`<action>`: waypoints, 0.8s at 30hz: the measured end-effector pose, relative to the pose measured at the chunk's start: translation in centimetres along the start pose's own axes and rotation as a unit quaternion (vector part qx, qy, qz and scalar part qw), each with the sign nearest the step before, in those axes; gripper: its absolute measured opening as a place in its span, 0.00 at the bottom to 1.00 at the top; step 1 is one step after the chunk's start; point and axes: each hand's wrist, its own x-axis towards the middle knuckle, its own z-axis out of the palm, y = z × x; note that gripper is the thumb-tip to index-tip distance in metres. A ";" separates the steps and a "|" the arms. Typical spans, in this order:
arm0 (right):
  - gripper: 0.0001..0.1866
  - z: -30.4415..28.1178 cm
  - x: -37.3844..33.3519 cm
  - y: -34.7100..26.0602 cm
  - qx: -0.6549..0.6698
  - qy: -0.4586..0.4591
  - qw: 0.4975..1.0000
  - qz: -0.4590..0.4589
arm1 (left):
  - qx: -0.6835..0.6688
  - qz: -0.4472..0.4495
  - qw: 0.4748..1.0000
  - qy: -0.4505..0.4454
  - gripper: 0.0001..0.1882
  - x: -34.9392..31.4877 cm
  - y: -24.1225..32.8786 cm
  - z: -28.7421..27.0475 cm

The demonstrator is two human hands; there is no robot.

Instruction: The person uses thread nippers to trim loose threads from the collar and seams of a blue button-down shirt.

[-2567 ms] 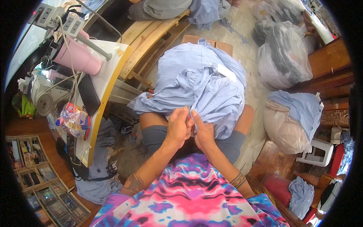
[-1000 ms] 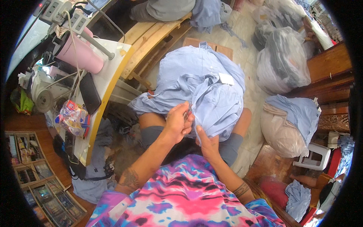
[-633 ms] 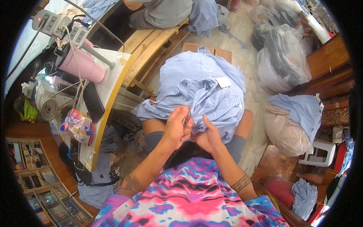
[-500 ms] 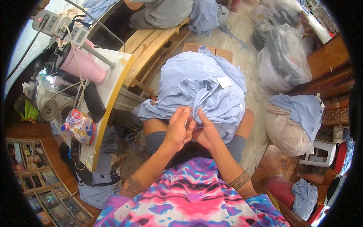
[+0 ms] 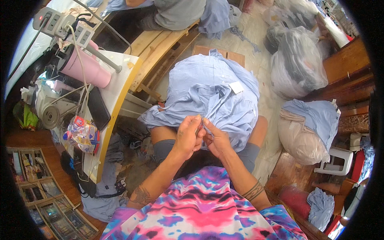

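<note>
A light-blue garment (image 5: 214, 74) with small buttons lies bunched across my lap, a white tag (image 5: 236, 87) on its upper side. At its near edge my left hand (image 5: 187, 140) is closed, fingers curled round a small, thin, shiny thing (image 5: 199, 128) whose kind I cannot make out. My right hand (image 5: 217, 141) pinches a fold of the cloth just beside it. The tips of both hands almost touch, and the fingers hide most of what is between them.
On the left stands a white table (image 5: 120, 86) with a pink tumbler (image 5: 86, 68), a phone (image 5: 99, 106) and a power strip (image 5: 64, 26). Ahead, a person (image 5: 178, 14) sits on a wooden bench (image 5: 150, 46). Stuffed plastic bags (image 5: 298, 64) and a white stool (image 5: 335, 162) stand at right.
My right fingertips have closed from a spread thumb to a pinch on the cloth, nearer to my left hand. The garment has hardly moved.
</note>
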 end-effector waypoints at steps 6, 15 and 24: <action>0.14 -1.4 0.9 0.7 0.003 -0.002 1.000 -0.019 | -0.096 -0.053 0.994 -0.025 0.14 0.5 -0.7 -0.9; 0.12 -0.7 -2.2 3.4 -0.054 0.024 0.998 -0.029 | -0.123 -0.008 0.992 0.018 0.14 2.4 1.5 -1.9; 0.14 -1.1 -1.2 -0.3 0.054 -0.094 0.994 0.035 | 0.087 0.000 0.996 -0.017 0.10 0.5 -0.2 -3.0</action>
